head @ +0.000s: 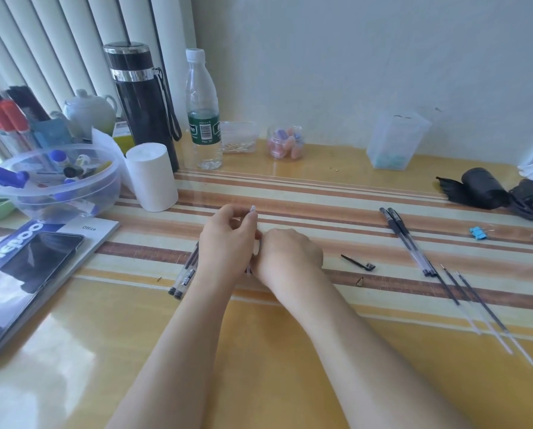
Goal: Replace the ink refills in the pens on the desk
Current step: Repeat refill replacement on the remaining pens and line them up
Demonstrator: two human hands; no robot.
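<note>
Both hands meet at the middle of the desk. My left hand [228, 233] pinches a small clear pen tip piece [253, 208] between thumb and fingers. My right hand [287, 255] curls around a clear pen barrel [249, 270], of which only a short end shows below the hands. Two capped black pens [184, 275] lie just left of my left wrist. Two more black pens [409, 243] lie to the right, with three loose refills [476, 305] beside them. A black pen cap [358, 263] lies right of my right hand.
A clear bowl of markers [61, 181], a white paper roll [150, 178], a black flask [141, 100] and a water bottle [204, 113] stand at the back left. A tablet on a notebook [26, 274] lies left. A black pouch [479, 188] and blue clip [477, 233] lie right.
</note>
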